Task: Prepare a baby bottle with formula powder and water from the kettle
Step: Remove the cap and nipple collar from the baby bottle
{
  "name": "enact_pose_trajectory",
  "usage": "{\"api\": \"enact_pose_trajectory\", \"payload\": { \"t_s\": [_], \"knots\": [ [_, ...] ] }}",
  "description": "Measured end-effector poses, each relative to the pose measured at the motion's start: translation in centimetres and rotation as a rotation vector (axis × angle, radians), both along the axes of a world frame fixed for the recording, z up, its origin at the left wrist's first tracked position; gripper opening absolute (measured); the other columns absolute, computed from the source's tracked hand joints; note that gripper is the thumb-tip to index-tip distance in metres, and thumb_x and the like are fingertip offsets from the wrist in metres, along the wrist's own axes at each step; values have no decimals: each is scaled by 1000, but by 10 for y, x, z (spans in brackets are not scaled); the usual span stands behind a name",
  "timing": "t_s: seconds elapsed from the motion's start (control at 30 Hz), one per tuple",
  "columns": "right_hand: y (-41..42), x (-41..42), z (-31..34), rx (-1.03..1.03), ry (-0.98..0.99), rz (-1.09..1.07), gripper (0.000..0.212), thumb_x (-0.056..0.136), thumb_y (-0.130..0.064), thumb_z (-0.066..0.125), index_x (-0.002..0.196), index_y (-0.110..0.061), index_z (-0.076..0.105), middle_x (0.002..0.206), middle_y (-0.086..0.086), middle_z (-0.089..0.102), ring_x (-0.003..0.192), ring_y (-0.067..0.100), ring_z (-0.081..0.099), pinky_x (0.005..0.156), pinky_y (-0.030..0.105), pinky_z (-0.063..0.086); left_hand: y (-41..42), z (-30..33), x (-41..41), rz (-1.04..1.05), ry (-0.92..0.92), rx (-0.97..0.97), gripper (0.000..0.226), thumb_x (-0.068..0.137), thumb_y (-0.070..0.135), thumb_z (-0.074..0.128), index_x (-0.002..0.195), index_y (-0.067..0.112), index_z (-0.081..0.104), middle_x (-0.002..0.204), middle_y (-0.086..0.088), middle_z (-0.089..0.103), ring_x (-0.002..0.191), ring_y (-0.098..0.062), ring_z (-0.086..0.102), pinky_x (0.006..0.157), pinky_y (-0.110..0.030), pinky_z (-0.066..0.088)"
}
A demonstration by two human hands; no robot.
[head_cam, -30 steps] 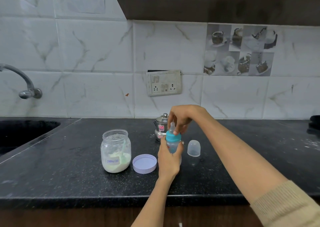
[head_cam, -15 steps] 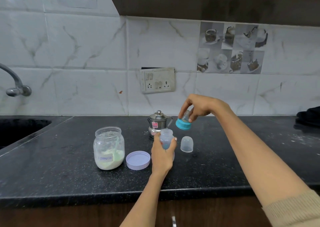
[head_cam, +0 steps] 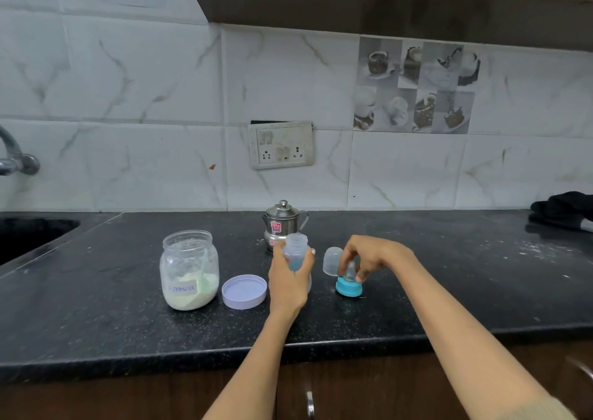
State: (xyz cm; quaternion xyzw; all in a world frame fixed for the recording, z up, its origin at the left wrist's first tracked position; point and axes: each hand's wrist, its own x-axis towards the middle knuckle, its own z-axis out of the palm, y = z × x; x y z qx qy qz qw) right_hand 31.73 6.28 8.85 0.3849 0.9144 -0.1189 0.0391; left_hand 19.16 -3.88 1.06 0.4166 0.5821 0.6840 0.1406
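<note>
My left hand (head_cam: pixel 288 283) grips the clear baby bottle (head_cam: pixel 296 249), which stands upright on the black counter (head_cam: pixel 449 291) with its mouth uncovered. My right hand (head_cam: pixel 369 257) pinches the nipple of the blue nipple cap (head_cam: pixel 349 286), which rests on the counter to the bottle's right. The clear dome cover (head_cam: pixel 330 259) stands just behind that cap. An open glass jar of formula powder (head_cam: pixel 189 270) with a scoop inside sits to the left, its lilac lid (head_cam: pixel 244 291) lying upside down beside it. The small steel kettle (head_cam: pixel 284 222) stands behind the bottle.
A sink (head_cam: pixel 29 233) and tap (head_cam: pixel 16 156) are at the far left. A dark cloth (head_cam: pixel 561 209) lies at the far right by the wall. A switch and socket plate (head_cam: pixel 280 145) is on the tiled wall. The counter's front edge runs below my forearms.
My right hand took the blue nipple cap off the bottle, carried it right and lowered it onto the counter. My left hand kept holding the bottle.
</note>
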Motion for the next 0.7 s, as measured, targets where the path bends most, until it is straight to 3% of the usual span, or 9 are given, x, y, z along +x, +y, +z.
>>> {"api": "enact_pose_trajectory", "payload": {
  "t_s": [0.13, 0.27, 0.43, 0.7],
  "knots": [
    [-1, -4, -4, -15, 22, 4, 39, 80, 6, 68, 114, -13, 69, 130, 5, 58, 114, 26, 58, 93, 30, 50, 2, -2, 0, 3, 4, -4, 40, 89, 28, 60, 122, 27, 38, 111, 11, 49, 99, -6, 49, 82, -20, 37],
    [-1, -5, -6, -12, 31, -6, 43, 80, 4, 69, 119, -14, 66, 131, 5, 58, 115, 25, 58, 95, 32, 49, 2, -1, 0, 2, 1, -14, 48, 89, 29, 60, 131, 21, 37, 114, 10, 47, 104, -7, 47, 85, -21, 38],
    [-4, 0, 3, -35, 121, -51, 53, 77, 7, 70, 124, -16, 61, 129, 4, 59, 112, 24, 62, 89, 32, 54, 3, -1, -1, -4, -20, -24, 54, 88, 30, 61, 135, 21, 35, 125, 4, 50, 108, -8, 47, 90, -23, 39],
    [-16, 4, 36, -33, 200, -27, 54, 75, 12, 69, 120, -16, 62, 122, 3, 64, 100, 16, 62, 87, 32, 54, 0, -1, -2, 59, -37, -57, 76, 83, 45, 62, 145, 24, 22, 149, -1, 34, 135, -21, 36, 110, -38, 32]
  ]
}}
